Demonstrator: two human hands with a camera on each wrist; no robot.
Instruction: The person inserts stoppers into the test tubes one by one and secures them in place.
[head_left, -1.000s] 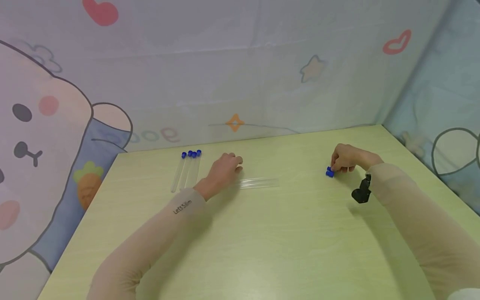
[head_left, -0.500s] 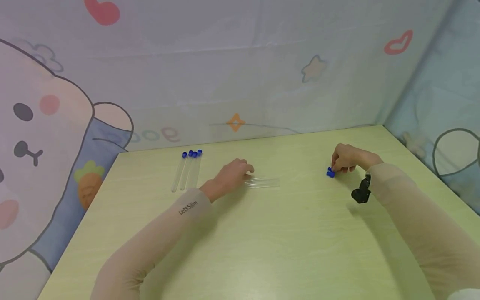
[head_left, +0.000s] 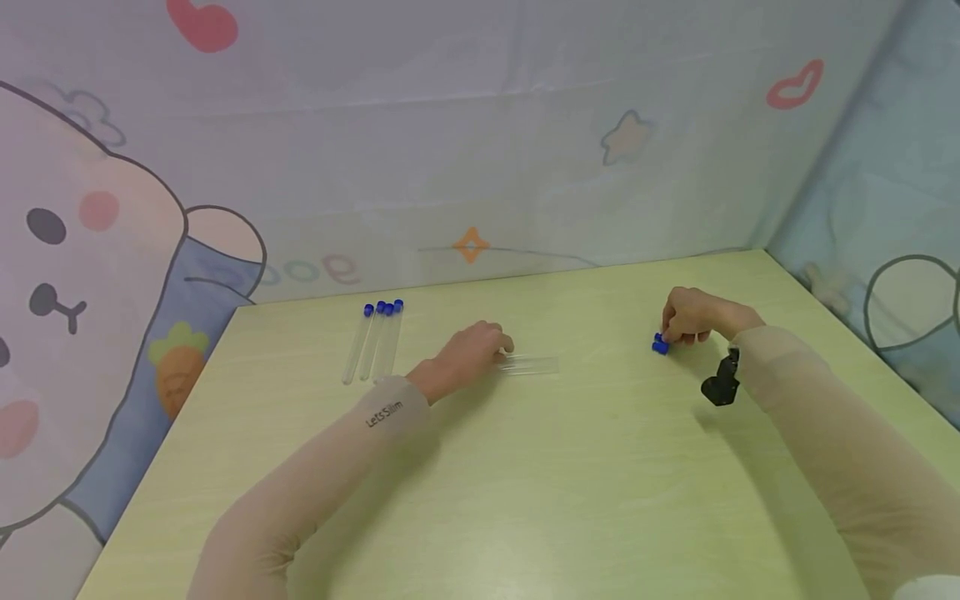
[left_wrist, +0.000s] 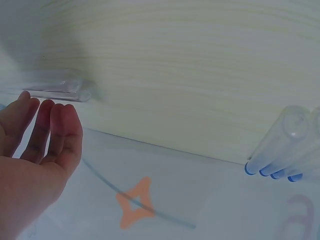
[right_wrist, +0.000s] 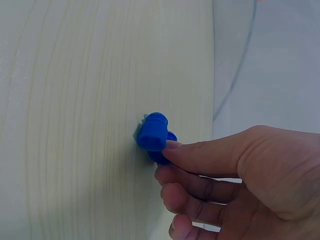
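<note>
Several clear uncapped test tubes point(head_left: 532, 365) lie side by side on the table, mid-scene. At their left end is my left hand point(head_left: 471, 354); in the left wrist view its bent fingers point(left_wrist: 65, 127) come up to the edge of the tubes point(left_wrist: 60, 89), with no grip on them visible. At the right, my right hand point(head_left: 693, 315) pinches a blue cap point(right_wrist: 159, 158) between thumb and forefinger. Another blue cap point(right_wrist: 152, 132) lies against it, partly covering it in the right wrist view.
Several capped test tubes point(head_left: 367, 346) with blue tops lie in a row at the left of the table point(head_left: 525, 483). A printed cloth backdrop point(head_left: 525, 150) rises behind the table's far edge. A black device point(head_left: 722, 382) is strapped at the right wrist.
My left hand has moved right along the uncapped test tubes, and its fingers have drawn in a little. The right hand stays at the blue caps.
</note>
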